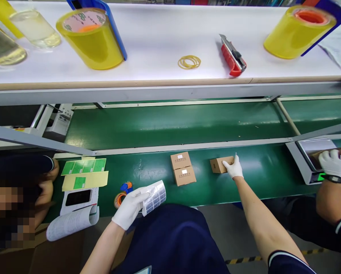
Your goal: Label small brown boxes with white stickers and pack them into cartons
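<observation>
My left hand [130, 207], in a white glove, is closed on a sheet of small white labels [154, 197] held above the near edge of the green belt [164, 125]. My right hand [233, 167], also gloved, reaches out to the right and grips a small brown cardboard box [218, 164] lying on the belt. Two more small brown boxes [183, 168] with white labels lie side by side to its left.
An orange and blue tape dispenser [121, 195], green label sheets [84, 166], a phone [78, 198] and papers lie at the left. A co-worker's gloved hand [334, 163] rests on a metal tray at right. The shelf above holds yellow tape rolls [93, 38], rubber bands [189, 61] and a red utility knife [232, 56].
</observation>
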`<action>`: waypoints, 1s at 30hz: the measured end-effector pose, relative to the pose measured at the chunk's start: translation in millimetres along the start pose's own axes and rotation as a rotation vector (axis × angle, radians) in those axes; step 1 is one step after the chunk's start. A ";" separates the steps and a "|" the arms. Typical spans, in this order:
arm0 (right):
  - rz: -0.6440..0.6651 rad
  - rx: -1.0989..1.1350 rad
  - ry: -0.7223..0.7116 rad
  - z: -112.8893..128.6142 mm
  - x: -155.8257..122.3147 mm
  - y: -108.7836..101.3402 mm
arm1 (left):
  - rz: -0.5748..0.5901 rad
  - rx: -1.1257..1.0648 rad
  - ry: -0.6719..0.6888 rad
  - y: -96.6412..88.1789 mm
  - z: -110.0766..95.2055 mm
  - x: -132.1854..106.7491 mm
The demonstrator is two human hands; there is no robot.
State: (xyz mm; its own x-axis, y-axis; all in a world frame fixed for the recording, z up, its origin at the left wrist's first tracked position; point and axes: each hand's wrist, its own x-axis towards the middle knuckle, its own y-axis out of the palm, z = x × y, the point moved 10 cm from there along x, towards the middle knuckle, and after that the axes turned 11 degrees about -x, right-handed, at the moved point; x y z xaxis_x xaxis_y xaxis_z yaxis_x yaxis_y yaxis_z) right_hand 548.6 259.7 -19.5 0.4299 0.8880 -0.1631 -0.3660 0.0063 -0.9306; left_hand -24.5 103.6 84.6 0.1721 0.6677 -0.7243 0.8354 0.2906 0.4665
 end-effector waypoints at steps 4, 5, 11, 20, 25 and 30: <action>0.152 0.170 -0.136 10.7 -64.7 30.3 | 0.027 -0.024 0.030 8.1 1.7 -1.2; 0.179 0.170 -0.175 17.5 -88.2 37.2 | 0.027 -0.032 0.036 9.4 2.7 -1.9; 0.207 0.072 -0.278 68.0 -207.7 73.1 | -0.007 -0.019 0.056 10.7 12.2 -4.6; 0.181 0.066 -0.177 134.5 -220.0 90.2 | 0.028 0.001 0.076 11.7 9.3 -4.8; 0.192 0.168 -0.277 141.0 -209.6 58.3 | -0.001 -0.025 0.075 0.4 10.6 -10.8; 0.389 0.181 -0.350 153.0 -211.4 67.8 | -0.012 -0.044 0.077 -11.0 14.6 -10.4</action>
State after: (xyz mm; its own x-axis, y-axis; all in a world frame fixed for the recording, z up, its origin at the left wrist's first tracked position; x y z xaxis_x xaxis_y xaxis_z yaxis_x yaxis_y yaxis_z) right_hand 306.6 142.7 2.0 -0.0543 0.9403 -0.3360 -0.5927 -0.3012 -0.7470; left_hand -27.9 83.5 79.7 0.1204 0.7141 -0.6896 0.8129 0.3278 0.4814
